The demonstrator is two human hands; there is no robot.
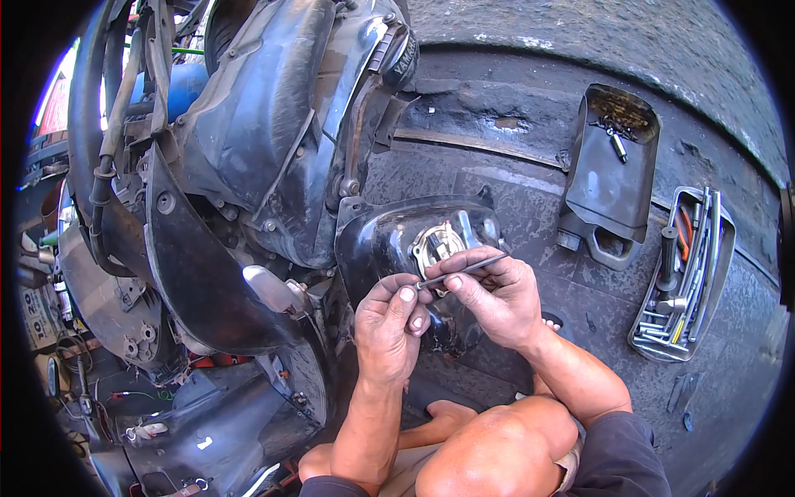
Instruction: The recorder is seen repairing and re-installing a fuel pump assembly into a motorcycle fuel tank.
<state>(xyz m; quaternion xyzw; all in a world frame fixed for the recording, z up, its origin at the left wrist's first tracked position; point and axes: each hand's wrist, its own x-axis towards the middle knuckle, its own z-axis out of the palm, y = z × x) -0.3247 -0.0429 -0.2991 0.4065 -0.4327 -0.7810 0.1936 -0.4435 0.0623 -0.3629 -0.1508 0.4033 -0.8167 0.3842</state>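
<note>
My left hand pinches a small piece at the left end of a thin dark rod, which might be a screwdriver or a bolt-like tool. My right hand grips the rod between thumb and fingers, angled up to the right. Just beyond both hands lies a glossy black tank with a round metal opening on top, partly hidden by my fingers.
A dismantled scooter with dark panels fills the left. To the right are a cut black jug holding small parts and a metal tool tray with wrenches and sockets. A rough concrete step runs behind.
</note>
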